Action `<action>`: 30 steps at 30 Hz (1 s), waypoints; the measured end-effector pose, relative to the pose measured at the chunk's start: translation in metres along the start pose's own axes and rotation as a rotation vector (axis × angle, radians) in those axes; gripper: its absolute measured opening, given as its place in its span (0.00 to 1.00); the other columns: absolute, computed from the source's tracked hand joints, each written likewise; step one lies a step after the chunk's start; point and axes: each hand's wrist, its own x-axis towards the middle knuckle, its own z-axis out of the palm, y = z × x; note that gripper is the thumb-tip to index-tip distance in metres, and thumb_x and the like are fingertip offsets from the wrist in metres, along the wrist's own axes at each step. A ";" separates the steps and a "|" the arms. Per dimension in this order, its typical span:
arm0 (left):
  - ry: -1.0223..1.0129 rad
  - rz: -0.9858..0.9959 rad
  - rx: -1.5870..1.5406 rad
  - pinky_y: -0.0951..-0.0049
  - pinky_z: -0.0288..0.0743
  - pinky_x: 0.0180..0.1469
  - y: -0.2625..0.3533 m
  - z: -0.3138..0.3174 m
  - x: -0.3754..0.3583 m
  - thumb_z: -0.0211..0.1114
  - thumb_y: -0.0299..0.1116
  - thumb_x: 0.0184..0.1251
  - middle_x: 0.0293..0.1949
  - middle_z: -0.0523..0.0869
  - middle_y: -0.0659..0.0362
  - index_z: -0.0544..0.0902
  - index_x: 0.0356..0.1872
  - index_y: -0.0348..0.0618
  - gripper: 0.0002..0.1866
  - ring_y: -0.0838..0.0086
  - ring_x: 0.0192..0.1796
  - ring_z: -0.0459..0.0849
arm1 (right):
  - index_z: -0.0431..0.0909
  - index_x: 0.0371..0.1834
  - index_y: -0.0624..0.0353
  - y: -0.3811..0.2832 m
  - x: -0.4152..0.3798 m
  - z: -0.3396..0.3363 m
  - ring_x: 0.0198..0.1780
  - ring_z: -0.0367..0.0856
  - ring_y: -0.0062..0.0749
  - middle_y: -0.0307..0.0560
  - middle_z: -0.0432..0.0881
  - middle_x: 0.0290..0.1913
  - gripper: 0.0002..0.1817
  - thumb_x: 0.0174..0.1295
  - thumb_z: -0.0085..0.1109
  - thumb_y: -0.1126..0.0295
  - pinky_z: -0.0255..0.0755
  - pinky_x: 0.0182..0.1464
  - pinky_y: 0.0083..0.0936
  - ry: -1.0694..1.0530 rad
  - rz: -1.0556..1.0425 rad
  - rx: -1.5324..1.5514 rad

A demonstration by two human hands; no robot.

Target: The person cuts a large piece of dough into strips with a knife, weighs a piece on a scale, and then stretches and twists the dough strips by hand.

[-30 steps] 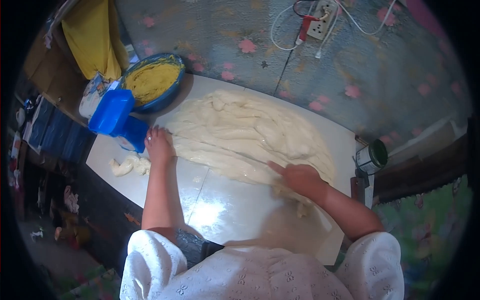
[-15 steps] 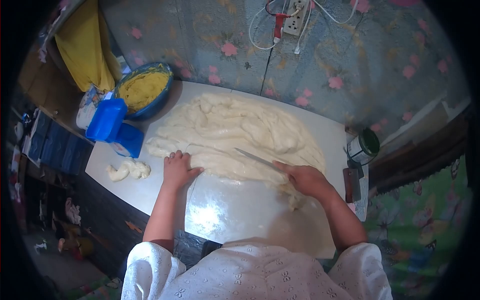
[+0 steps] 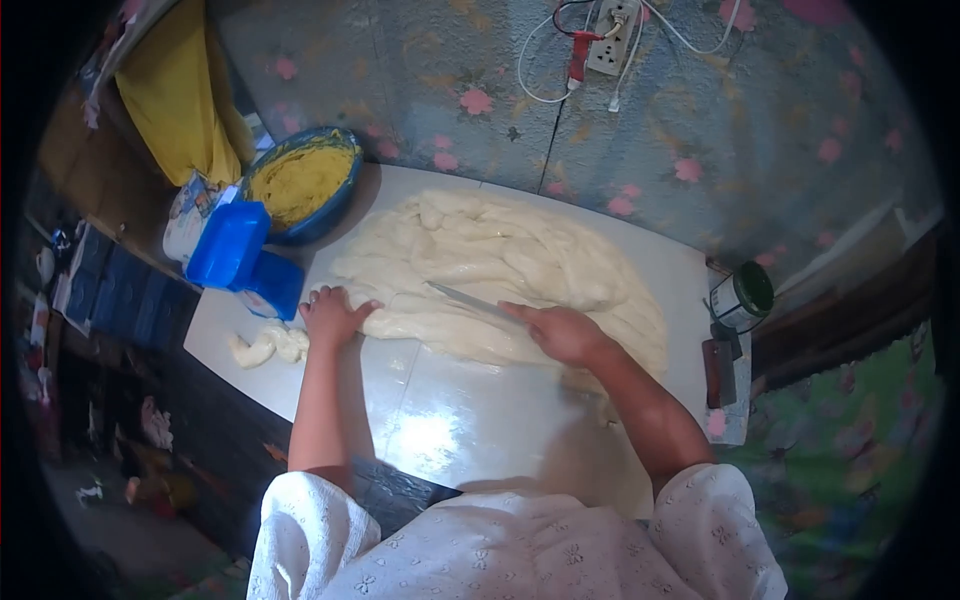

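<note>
A broad, glossy mass of pale dough [image 3: 540, 255] lies folded and spread over the white tabletop. My right hand [image 3: 565, 333] is closed around the handle of a knife [image 3: 470, 302], whose blade points left and lies low over the front part of the dough. At the dough's left front edge, my left hand [image 3: 335, 316] rests with its fingers spread and thumb out to the right, holding nothing. Left of that hand is a small separate piece of dough [image 3: 262, 347].
A blue basin [image 3: 350, 190] of yellow filling stands at the back left, beside a blue plastic container [image 3: 270, 280] with its lid up. At the table's right edge are a green-rimmed tub [image 3: 742, 298] and a dark flat-bladed tool [image 3: 718, 375]. A power strip [image 3: 612, 40] hangs on the wall.
The view has shifted slightly. My left hand has slid left along the dough's edge, and my right hand has carried the knife leftward over the dough.
</note>
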 end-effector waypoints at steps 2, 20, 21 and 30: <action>-0.145 0.019 0.078 0.47 0.50 0.65 -0.004 -0.002 0.005 0.68 0.62 0.46 0.61 0.70 0.48 0.76 0.53 0.37 0.40 0.53 0.63 0.66 | 0.58 0.70 0.31 0.008 0.012 0.014 0.41 0.79 0.51 0.58 0.80 0.42 0.30 0.63 0.43 0.72 0.71 0.48 0.40 0.067 -0.014 0.031; -0.018 0.133 -0.030 0.45 0.54 0.65 -0.030 0.012 0.021 0.70 0.64 0.40 0.61 0.70 0.49 0.76 0.51 0.38 0.43 0.51 0.65 0.64 | 0.59 0.70 0.35 0.025 -0.104 0.024 0.52 0.77 0.48 0.54 0.75 0.57 0.28 0.66 0.46 0.71 0.69 0.55 0.33 0.249 0.238 0.251; 0.002 0.162 -0.048 0.47 0.58 0.62 -0.027 0.009 0.020 0.70 0.63 0.41 0.57 0.75 0.49 0.78 0.47 0.38 0.40 0.52 0.62 0.68 | 0.59 0.70 0.32 0.027 -0.106 0.029 0.50 0.78 0.48 0.55 0.77 0.54 0.28 0.66 0.45 0.71 0.69 0.55 0.33 0.268 0.230 0.263; -0.101 0.297 -0.213 0.56 0.75 0.44 0.011 0.008 -0.042 0.65 0.41 0.53 0.39 0.83 0.42 0.81 0.42 0.36 0.20 0.47 0.41 0.81 | 0.62 0.69 0.38 0.012 -0.085 0.033 0.49 0.78 0.46 0.52 0.77 0.56 0.27 0.66 0.48 0.72 0.69 0.54 0.31 0.237 0.162 0.291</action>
